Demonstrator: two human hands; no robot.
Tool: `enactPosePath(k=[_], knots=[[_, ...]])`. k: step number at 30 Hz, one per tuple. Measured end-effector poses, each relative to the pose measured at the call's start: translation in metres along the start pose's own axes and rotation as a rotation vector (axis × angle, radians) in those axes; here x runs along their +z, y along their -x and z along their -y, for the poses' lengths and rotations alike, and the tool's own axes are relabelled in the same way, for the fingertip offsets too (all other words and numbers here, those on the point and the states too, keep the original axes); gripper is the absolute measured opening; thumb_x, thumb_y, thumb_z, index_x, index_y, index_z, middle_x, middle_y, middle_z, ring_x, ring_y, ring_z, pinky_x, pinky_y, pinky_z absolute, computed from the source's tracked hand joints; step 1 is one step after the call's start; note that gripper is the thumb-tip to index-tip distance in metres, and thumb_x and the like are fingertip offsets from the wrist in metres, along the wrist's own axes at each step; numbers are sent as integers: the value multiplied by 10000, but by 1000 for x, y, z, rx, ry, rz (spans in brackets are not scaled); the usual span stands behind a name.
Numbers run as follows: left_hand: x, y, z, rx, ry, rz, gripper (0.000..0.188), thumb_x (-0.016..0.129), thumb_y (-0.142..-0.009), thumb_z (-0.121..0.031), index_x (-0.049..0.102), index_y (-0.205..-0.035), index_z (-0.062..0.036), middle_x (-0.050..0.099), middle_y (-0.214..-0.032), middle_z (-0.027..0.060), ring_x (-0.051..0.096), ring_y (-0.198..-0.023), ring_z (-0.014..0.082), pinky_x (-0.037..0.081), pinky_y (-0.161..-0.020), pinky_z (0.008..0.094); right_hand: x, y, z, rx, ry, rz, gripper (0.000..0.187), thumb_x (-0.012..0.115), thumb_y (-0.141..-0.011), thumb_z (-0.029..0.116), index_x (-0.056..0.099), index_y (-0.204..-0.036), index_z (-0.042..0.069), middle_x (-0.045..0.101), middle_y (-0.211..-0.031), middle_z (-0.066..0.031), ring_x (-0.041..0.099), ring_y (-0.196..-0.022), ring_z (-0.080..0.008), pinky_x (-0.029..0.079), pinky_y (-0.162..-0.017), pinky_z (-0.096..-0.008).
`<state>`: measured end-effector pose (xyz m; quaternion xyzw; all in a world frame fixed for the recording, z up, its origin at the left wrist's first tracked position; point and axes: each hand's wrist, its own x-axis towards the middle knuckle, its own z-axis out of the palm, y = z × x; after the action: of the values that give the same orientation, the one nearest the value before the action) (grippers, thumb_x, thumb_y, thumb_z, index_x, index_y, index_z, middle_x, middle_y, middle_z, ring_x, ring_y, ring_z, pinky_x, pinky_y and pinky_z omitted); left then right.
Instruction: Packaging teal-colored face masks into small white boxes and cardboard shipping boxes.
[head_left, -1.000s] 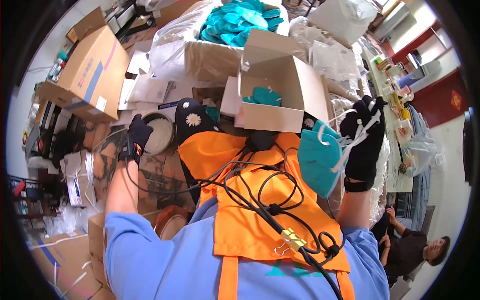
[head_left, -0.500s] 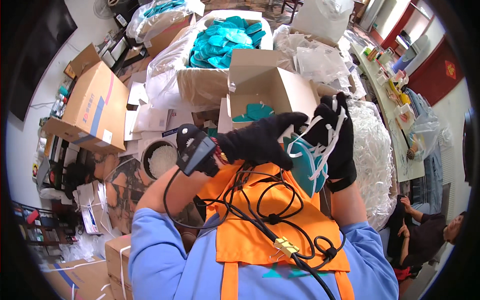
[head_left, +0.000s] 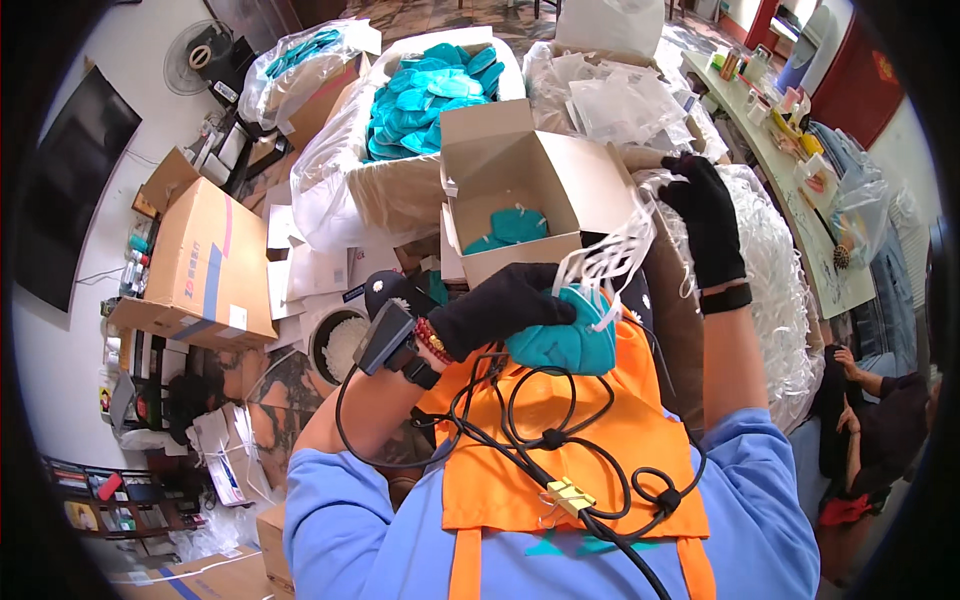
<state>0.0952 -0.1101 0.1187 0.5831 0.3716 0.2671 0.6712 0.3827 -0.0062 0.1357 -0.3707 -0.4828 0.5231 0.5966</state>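
Note:
A teal face mask (head_left: 562,340) with loose white elastic straps (head_left: 610,260) is pinched in my black-gloved left hand (head_left: 500,308), in front of my orange apron. Up and to the right, my right hand (head_left: 705,215), also gloved in black, is raised beside a large bag of white straps (head_left: 765,300). Its fingers are apart and I see nothing held in them. The mask's straps fan out toward it. Just beyond my left hand, an open cardboard box (head_left: 560,195) has a few teal masks (head_left: 515,226) at its bottom.
A plastic-lined box (head_left: 375,190) heaped with teal masks stands behind. Clear plastic bags (head_left: 625,105) fill another at the back right. Left are a large carton (head_left: 215,260) and a bucket of white pellets (head_left: 340,345). Black cables (head_left: 550,440) hang over my apron. Someone (head_left: 880,420) sits at right.
My right hand has let go of the mask straps and moved up and right. My left hand now has the mask farther left and turned, with its straps swung upward.

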Motion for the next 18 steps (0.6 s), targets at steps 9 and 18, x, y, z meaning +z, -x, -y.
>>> enactPosePath(k=[9,18], knots=[[-9,-8,20,253,163,-260,424,693,-829,-64,568,-1233,-32,635,-1110,38,588,-984,118,485,-881,291,28,87,-10,368,143,361,266,695,-809,124,625,-1033,-1,636,-1038,-59,596,-975,-137,484,-866,-295],[-1,-11,18,239,-64,-372,172,624,-892,-132,654,-1021,-23,665,-906,24,598,-828,90,487,-762,245,99,111,-17,229,389,539,403,786,-726,120,640,-1080,-6,681,-953,-82,622,-895,-125,487,-847,-286]])
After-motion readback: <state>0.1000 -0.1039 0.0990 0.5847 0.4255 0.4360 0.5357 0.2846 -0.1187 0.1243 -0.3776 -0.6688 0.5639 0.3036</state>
